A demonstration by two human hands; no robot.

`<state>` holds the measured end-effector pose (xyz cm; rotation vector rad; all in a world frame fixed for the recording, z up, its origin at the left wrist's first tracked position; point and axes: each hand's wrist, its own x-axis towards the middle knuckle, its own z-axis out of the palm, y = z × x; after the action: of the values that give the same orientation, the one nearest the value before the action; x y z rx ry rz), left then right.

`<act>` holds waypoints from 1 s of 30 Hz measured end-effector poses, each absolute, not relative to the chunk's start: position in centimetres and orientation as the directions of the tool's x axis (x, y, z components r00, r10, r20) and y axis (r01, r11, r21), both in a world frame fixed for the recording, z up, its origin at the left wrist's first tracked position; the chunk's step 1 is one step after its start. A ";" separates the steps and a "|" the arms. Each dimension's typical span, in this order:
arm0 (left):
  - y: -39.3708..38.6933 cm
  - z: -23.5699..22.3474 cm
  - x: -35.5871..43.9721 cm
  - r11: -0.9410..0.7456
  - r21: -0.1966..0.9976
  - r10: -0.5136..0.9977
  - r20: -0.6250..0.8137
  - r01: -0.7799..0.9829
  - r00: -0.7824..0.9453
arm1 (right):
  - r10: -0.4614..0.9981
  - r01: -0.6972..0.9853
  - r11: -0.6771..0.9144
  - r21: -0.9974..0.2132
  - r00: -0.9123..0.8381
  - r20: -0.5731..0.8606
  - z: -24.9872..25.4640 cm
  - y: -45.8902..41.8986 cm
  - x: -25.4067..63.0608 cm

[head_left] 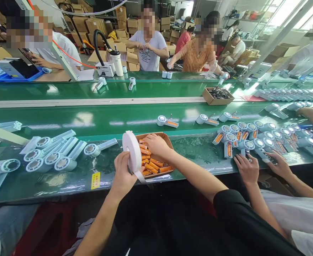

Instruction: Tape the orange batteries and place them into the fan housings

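My left hand (124, 174) grips a roll of white tape (132, 151) standing on edge, and a loose strip of the tape hangs from its lower side. Just behind the roll is a cardboard box (169, 139) of orange cylindrical batteries (153, 165). My right hand (158, 145) reaches into the far part of this box. Its fingers are bent together on an orange battery (143, 146) near the far left corner; the fingertips are partly hidden.
Several light-blue fan bodies with handles (52, 156) lie to the left, and more (248, 144) are crowded at right beside a co-worker's hands (247, 169). Fan units (167, 121) lie on the green conveyor belt (92, 119). Beyond is a box of dark parts (217, 96); people sit opposite.
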<state>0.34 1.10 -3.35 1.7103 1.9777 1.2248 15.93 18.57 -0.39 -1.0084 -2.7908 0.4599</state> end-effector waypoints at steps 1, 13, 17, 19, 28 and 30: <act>1.1 -3.3 0.6 -0.051 0.716 0.910 0.321 0.696 -0.263 | 0.652 0.612 0.724 -0.317 -0.758 0.027 -0.5 18.7 15.6; -0.3 -4.2 -0.8 -0.063 0.555 0.864 0.446 0.829 -0.233 | 0.861 -0.161 -0.067 -0.985 -0.508 0.024 0.1 18.5 20.7; 0.1 -4.4 -0.8 -0.124 0.389 0.840 0.531 0.913 -0.112 | 0.892 -0.388 -0.188 -0.902 -0.452 0.008 1.3 15.9 22.0; 0.2 -4.2 -0.6 -0.138 0.315 0.837 0.544 0.939 -0.059 | 0.924 -0.421 -0.164 -0.892 -0.383 0.011 1.9 14.8 22.1; -0.1 -2.6 0.8 -0.188 0.111 0.828 0.553 0.976 0.096 | 0.984 -0.374 0.070 -0.925 -0.125 0.125 3.0 12.9 21.0; -0.1 -2.5 1.1 -0.202 0.099 0.832 0.542 0.974 0.117 | 0.984 -0.361 0.074 -0.930 -0.125 0.127 2.9 12.8 20.4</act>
<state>1.10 -0.13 -2.46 2.5402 2.1308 0.8654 20.42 12.77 2.86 -0.7916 -1.0849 1.3876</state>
